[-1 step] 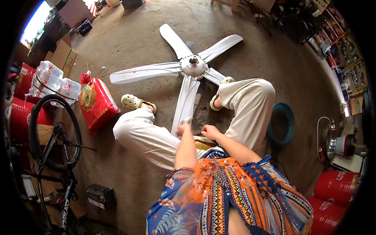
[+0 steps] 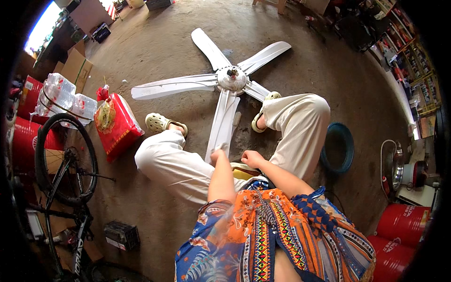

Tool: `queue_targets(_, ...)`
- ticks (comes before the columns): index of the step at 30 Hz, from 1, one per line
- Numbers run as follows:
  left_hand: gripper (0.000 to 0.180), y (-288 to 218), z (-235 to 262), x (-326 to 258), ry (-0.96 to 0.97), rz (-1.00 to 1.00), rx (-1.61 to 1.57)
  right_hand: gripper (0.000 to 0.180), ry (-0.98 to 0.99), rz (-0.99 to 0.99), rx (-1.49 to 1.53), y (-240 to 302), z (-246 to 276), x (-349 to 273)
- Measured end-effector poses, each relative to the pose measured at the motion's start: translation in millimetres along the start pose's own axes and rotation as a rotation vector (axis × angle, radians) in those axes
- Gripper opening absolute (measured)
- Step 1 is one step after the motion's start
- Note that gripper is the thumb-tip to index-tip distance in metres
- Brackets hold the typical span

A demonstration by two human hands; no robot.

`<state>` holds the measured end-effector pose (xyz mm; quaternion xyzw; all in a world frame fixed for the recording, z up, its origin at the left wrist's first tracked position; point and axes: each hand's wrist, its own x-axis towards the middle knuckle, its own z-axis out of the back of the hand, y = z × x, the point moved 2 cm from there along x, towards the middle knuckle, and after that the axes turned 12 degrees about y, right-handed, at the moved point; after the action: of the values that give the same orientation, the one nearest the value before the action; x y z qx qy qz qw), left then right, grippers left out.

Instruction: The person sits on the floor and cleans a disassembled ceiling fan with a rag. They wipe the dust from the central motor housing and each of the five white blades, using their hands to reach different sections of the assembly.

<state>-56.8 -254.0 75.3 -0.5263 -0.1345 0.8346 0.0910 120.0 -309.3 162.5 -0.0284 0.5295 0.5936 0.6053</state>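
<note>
A white ceiling fan [image 2: 231, 81] with several long blades lies on the floor in front of me. Its nearest blade [image 2: 221, 121] runs between my feet toward my lap. Closed over this blade near its tip is my left hand [image 2: 218, 156], with a small whitish piece showing at the fingers, maybe a rag; its kind is unclear. My right hand [image 2: 252, 159] is curled by the inner side of my right leg, just right of the blade; whatever its fingers may hold is hidden. A pale oblong object [image 2: 237, 118] lies beside the blade.
A red bag [image 2: 116, 124] stands left of my foot, beside a bicycle [image 2: 66, 160] and wrapped bottles [image 2: 61, 96]. A blue basin [image 2: 337, 148] is by my right knee. Red drums [image 2: 403, 223] stand at lower right, a black box [image 2: 121, 235] at lower left.
My left hand has shifted slightly left on the blade, with the whitish piece. My left knee has moved a little left. The right hand and the fan look unmoved.
</note>
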Motion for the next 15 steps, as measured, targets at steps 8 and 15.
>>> queue_targets(8,0.034,23,16,43,-0.19,0.097,-0.51,0.024,0.019,0.082,-0.083,17,10,0)
queue_targets(15,0.049,14,27,65,-0.045,0.135,0.032,0.025,0.135,0.081,-0.206,2,8,-5)
